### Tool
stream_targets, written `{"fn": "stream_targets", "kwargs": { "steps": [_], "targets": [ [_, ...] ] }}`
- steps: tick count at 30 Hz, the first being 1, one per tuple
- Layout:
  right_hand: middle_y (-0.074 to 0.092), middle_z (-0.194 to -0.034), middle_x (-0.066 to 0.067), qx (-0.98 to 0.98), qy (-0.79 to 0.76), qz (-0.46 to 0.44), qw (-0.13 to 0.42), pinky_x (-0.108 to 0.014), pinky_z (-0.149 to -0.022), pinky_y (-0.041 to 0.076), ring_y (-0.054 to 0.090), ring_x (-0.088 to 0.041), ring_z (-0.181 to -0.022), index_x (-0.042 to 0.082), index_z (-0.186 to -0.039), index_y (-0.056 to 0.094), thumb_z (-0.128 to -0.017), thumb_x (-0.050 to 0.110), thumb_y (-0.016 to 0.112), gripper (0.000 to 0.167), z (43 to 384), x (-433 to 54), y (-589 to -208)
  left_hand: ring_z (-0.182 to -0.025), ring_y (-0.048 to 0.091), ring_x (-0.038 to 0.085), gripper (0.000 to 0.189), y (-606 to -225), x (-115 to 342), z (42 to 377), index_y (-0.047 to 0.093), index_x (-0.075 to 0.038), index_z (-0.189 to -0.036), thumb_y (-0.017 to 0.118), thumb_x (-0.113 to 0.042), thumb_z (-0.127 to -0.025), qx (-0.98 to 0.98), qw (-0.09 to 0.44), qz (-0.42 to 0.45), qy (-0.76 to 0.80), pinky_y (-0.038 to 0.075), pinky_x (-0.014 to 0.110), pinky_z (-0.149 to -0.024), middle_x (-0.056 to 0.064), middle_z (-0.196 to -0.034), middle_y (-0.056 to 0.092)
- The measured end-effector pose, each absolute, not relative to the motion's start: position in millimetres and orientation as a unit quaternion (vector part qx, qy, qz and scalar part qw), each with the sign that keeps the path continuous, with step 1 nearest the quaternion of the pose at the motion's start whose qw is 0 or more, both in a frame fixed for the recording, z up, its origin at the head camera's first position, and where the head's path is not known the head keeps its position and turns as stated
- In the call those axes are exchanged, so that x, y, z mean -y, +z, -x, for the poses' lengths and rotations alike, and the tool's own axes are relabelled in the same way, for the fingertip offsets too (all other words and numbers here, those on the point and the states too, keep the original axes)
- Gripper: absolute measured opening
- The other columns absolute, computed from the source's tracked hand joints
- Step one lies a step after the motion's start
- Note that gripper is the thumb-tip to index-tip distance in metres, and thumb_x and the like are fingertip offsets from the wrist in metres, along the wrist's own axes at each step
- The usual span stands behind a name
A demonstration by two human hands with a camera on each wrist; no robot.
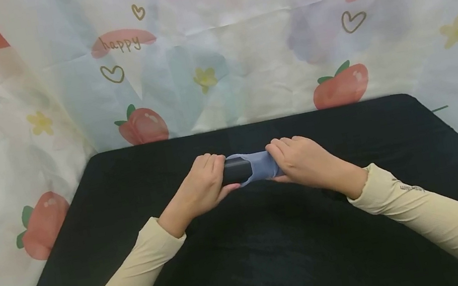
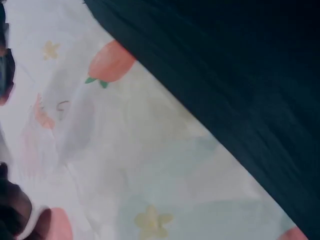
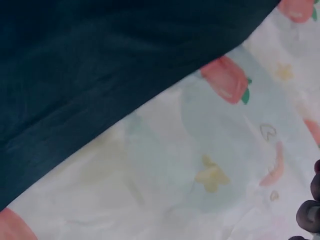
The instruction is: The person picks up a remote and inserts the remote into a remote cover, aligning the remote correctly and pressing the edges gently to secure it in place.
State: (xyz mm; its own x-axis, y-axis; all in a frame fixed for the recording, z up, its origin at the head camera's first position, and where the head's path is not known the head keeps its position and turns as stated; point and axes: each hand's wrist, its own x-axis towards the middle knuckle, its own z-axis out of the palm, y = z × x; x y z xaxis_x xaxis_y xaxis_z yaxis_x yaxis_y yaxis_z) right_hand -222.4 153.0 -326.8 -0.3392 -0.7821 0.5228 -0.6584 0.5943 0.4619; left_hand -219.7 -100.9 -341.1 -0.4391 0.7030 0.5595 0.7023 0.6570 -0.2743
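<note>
A smooth dark bar-shaped object (image 1: 236, 170) is held level above the table, partly inside a soft blue-grey sleeve (image 1: 262, 165). My left hand (image 1: 204, 182) grips the dark object's left end, thumb below and fingers over the top. Around the sleeve's right end curls my right hand (image 1: 306, 159). The dark part shows between the left hand and the sleeve's mouth; both outer ends are hidden by the hands. In the left wrist view only dark parts of the left hand (image 2: 14, 207) show at the edge. The right wrist view has just fingertips (image 3: 309, 216) at its edge.
A table under a black cloth (image 1: 249, 257) lies beneath both hands. Behind it and along the sides hangs a pale curtain (image 1: 252, 67) printed with strawberries, hearts and flowers. The table's far edge runs along the foot of the curtain.
</note>
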Motion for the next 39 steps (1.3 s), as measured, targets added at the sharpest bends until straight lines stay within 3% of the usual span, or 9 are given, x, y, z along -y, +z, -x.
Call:
{"fn": "stream_targets", "kwargs": {
  "steps": [4,8,10,15,21,24,29,32,39],
  "targets": [
    [0.058,-0.075,-0.011,0.822,-0.075,-0.417,0.380,-0.029,-0.052,0.048,0.057,-0.020,-0.060,-0.003,-0.092,0.055,-0.064,0.039,0.083,0.058,226.3,-154.5,-322.2,-0.085,0.057,0.025,0.057,-336.3,93.8,222.6,0.053,0.002,-0.111,0.065,-0.047,-0.083,0.859,0.366,0.354,0.047,0.045,0.039,-0.083,0.011,-0.091,0.061],
    [0.058,-0.074,-0.012,0.840,-0.060,-0.387,0.377,-0.031,-0.052,0.049,0.057,-0.021,-0.059,-0.005,-0.093,0.056,-0.067,0.039,0.082,0.057,228.2,-157.2,-322.2,-0.095,0.053,0.028,0.060,-333.2,87.2,222.1,0.052,-0.002,-0.121,0.068,-0.044,-0.082,0.854,0.417,0.312,0.025,0.041,0.042,-0.089,0.013,-0.103,0.056],
    [0.058,-0.072,-0.012,0.845,-0.050,-0.376,0.377,-0.031,-0.050,0.048,0.056,-0.022,-0.057,-0.005,-0.092,0.056,-0.067,0.039,0.082,0.056,227.9,-159.2,-322.6,-0.100,0.050,0.029,0.055,-331.9,83.2,218.8,0.054,-0.004,-0.117,0.071,-0.040,-0.080,0.842,0.438,0.315,-0.021,0.040,0.043,-0.092,0.015,-0.107,0.053],
    [0.058,-0.072,-0.013,0.850,-0.037,-0.363,0.381,-0.033,-0.049,0.048,0.055,-0.022,-0.055,-0.004,-0.092,0.055,-0.068,0.037,0.082,0.056,223.8,-159.9,-320.4,-0.110,0.051,0.030,0.036,-331.0,68.9,209.2,0.061,-0.007,-0.089,0.079,-0.034,-0.074,0.810,0.460,0.352,-0.088,0.040,0.043,-0.100,0.014,-0.113,0.054],
    [0.059,-0.073,-0.012,0.858,-0.015,-0.355,0.370,-0.032,-0.049,0.048,0.054,-0.021,-0.055,-0.004,-0.094,0.055,-0.069,0.038,0.081,0.056,215.4,-154.1,-319.0,-0.098,0.058,0.025,0.020,-335.0,56.3,204.6,0.064,-0.008,-0.076,0.077,-0.024,-0.077,0.787,0.523,0.323,-0.060,0.046,0.037,-0.092,0.008,-0.101,0.062],
    [0.060,-0.075,-0.012,0.863,-0.002,-0.353,0.361,-0.032,-0.051,0.049,0.056,-0.021,-0.056,-0.004,-0.096,0.056,-0.067,0.039,0.082,0.058,212.9,-152.2,-319.0,-0.106,0.058,0.029,0.014,-336.2,54.1,202.5,0.063,-0.005,-0.076,0.074,-0.014,-0.080,0.796,0.507,0.317,-0.091,0.047,0.041,-0.095,0.011,-0.104,0.061],
    [0.063,-0.079,-0.013,0.861,0.007,-0.351,0.369,-0.034,-0.053,0.051,0.059,-0.023,-0.059,-0.004,-0.098,0.058,-0.066,0.035,0.084,0.057,213.0,-149.7,-319.0,-0.123,0.049,0.044,0.011,-338.5,56.0,197.3,0.060,-0.002,-0.083,0.070,-0.004,-0.081,0.821,0.436,0.302,-0.212,0.047,0.047,-0.095,0.026,-0.125,0.053],
    [0.064,-0.078,-0.014,0.858,0.005,-0.343,0.382,-0.035,-0.053,0.051,0.059,-0.024,-0.059,-0.005,-0.098,0.058,-0.064,0.036,0.084,0.059,214.0,-149.6,-320.5,-0.123,0.050,0.044,0.011,-340.3,58.6,195.7,0.060,-0.002,-0.085,0.069,-0.005,-0.082,0.825,0.424,0.292,-0.233,0.049,0.043,-0.093,0.030,-0.131,0.051],
    [0.064,-0.076,-0.013,0.853,0.016,-0.342,0.393,-0.035,-0.051,0.050,0.057,-0.024,-0.057,-0.003,-0.093,0.059,-0.061,0.040,0.084,0.059,218.0,-155.8,-325.9,-0.118,0.055,0.040,0.012,-341.6,66.5,197.0,0.059,0.002,-0.084,0.069,-0.001,-0.080,0.807,0.441,0.328,-0.217,0.047,0.040,-0.094,0.028,-0.126,0.056]
  ]
}}
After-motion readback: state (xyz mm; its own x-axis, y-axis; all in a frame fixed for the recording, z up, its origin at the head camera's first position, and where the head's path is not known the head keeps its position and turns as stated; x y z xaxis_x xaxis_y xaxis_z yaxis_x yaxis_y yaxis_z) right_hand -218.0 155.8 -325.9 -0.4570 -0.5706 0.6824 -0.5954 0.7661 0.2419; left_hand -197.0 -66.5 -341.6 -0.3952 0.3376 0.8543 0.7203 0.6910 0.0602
